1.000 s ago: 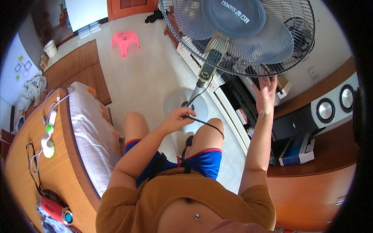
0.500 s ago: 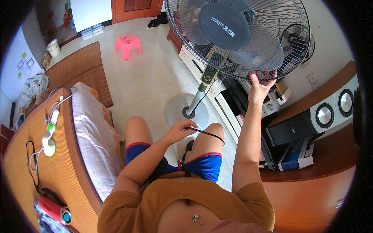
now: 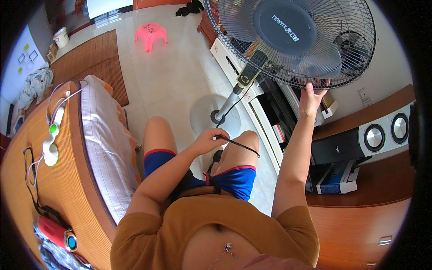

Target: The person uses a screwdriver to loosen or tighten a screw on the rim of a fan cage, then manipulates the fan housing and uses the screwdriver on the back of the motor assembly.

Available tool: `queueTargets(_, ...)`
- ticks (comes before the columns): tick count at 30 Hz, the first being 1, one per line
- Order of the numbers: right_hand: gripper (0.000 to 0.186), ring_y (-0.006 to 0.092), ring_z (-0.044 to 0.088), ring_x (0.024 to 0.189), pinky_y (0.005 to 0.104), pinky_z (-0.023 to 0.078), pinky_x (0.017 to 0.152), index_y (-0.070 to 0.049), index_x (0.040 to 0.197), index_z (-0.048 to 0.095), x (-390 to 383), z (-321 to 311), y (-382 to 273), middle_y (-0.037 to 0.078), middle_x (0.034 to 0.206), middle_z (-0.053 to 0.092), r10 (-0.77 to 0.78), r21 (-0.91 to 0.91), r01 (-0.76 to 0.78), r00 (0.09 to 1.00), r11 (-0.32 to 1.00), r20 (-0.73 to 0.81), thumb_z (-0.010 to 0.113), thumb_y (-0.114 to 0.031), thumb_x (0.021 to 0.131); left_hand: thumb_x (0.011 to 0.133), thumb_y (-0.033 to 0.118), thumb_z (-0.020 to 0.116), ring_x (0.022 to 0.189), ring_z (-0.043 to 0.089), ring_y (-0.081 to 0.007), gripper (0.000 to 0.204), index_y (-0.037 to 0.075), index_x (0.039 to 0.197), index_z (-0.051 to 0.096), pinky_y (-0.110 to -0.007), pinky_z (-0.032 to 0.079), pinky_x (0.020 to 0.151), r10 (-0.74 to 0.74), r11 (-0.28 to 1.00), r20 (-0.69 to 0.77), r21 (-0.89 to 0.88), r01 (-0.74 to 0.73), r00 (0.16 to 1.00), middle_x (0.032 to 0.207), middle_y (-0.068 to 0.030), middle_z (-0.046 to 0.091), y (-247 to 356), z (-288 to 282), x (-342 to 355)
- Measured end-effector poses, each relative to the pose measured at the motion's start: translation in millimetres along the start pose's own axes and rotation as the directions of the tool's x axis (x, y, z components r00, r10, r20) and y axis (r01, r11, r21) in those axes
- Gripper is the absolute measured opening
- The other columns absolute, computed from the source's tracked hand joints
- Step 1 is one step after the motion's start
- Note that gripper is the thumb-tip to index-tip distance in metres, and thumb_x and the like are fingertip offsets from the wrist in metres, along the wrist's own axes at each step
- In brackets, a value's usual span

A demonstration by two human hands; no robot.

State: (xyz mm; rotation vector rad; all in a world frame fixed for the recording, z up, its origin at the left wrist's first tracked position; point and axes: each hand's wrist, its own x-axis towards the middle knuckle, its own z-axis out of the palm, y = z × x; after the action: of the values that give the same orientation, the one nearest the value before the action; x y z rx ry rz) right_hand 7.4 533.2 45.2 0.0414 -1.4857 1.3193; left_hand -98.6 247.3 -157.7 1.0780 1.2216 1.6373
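Further to the right goes the fan head [image 3: 285, 26], now at one o'clock in our view, and our right hand [image 3: 312, 100] at two o'clock travels with it! Some of that is our gaze tipping: the pink stool [image 3: 150, 32] at eleven and the fan's round base [image 3: 198, 121], just beyond our other hand toward twelve, both sit higher than half a second ago. One second back, those right fingers are spread just below the rim; now thumb and fingers close around its bottom edge, thumb nearest us, fingertips partly lost behind the wires. So, we judge, the fan head is steadied from below.

Down in the middle, our left hand [image 3: 209, 142] stays put, fingertips pinched together on the black cord [image 3: 238, 143]. One length runs up toward the pole [image 3: 230, 102] at one o'clock; another bows toward four across our right knee [image 3: 248, 137]. Whether the palm hides more cord, we can't tell.

Where's the fan against our grip? Its edge touches the right hand, its middle lying just short of twelve from there; from the left hand it's well apart, toward one.
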Motion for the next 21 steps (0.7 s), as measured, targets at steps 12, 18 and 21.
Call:
queueTargets(12, 0.074, 0.0251, 0.04, 0.12, 0.042, 0.035, 0.099, -0.013, 0.134, 0.029, -5, 1, -9, 0.009, 0.132, 0.038, 0.085, 0.028, -0.082, 0.993, 0.996, -0.085, 0.073, -0.007, 0.075, 0.079, 0.001, 0.061, 0.082, 0.054, -0.0107, 0.013, 0.003, 0.092, 0.064, -0.026, 0.043, 0.077, -0.019, 0.999, -0.001, 0.051, 0.019, 1.0, 0.086, -0.0011, 0.063, -5, -6, -7)
queueTargets(18, 0.077, 0.023, 0.043, 0.115, 0.0384, 0.04, 0.094, -0.011, 0.134, 0.026, -20, 15, -1, 0.008, 0.131, 0.038, -0.038, -0.132, 0.022, 0.992, 0.991, -0.119, 0.074, -0.009, 0.074, 0.078, 0.0, 0.061, 0.086, 0.056, -0.0116, 0.016, 0.003, 0.093, 0.064, -0.027, 0.044, 0.081, -0.048, 0.995, 0.005, 0.085, 0.048, 0.999, 0.089, -0.0019, 0.062, -6, 1, -11)
queueTargets(21, 0.076, 0.0219, 0.044, 0.114, 0.0365, 0.04, 0.094, -0.01, 0.133, 0.026, -28, 28, -2, 0.008, 0.13, 0.038, -0.055, -0.158, 0.034, 0.989, 0.987, -0.134, 0.074, -0.008, 0.074, 0.078, -0.001, 0.06, 0.087, 0.056, -0.0125, 0.017, 0.003, 0.094, 0.063, -0.027, 0.044, 0.083, -0.054, 0.992, 0.018, 0.116, 0.052, 0.998, 0.089, -0.0024, 0.062, -6, 5, -16)
